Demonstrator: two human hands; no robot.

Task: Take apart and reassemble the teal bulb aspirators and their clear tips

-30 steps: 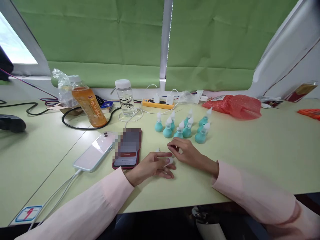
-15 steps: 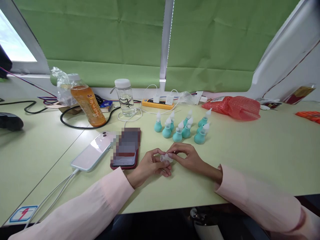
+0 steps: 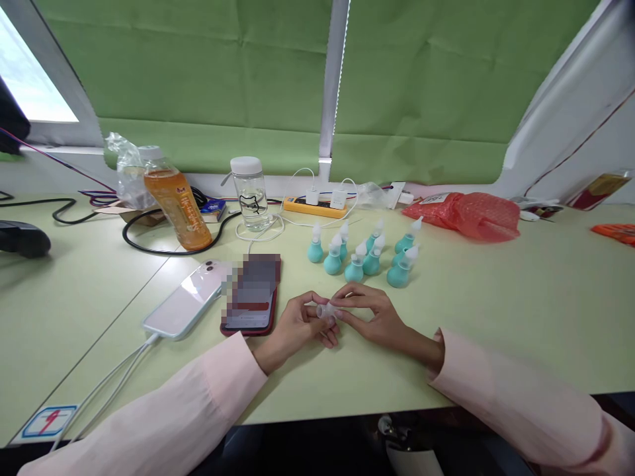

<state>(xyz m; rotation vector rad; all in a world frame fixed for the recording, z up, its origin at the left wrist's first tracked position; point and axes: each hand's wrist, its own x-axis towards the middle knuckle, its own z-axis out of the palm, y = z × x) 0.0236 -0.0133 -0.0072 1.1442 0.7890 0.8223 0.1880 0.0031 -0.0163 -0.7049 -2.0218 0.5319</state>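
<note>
My left hand [image 3: 296, 324] and my right hand [image 3: 370, 314] meet just above the pale green table [image 3: 496, 311], near its front edge. Together they pinch a small clear plastic tip [image 3: 325, 311] between their fingertips. Behind the hands stands a cluster of several teal bulbs with white tips [image 3: 364, 251], all upright. Just left of my left hand lies a phone in a red case [image 3: 251, 297].
A white phone [image 3: 186, 301] on a charging cable lies left of the red one. Farther back are an orange drink bottle [image 3: 178, 208], a clear lidded jar [image 3: 249, 192], a yellow power strip [image 3: 317, 205], black cables and a red plastic bag [image 3: 466, 213].
Both hands rose off the table and came together; the clear tip that lay under my left fingers is now pinched between both hands.
</note>
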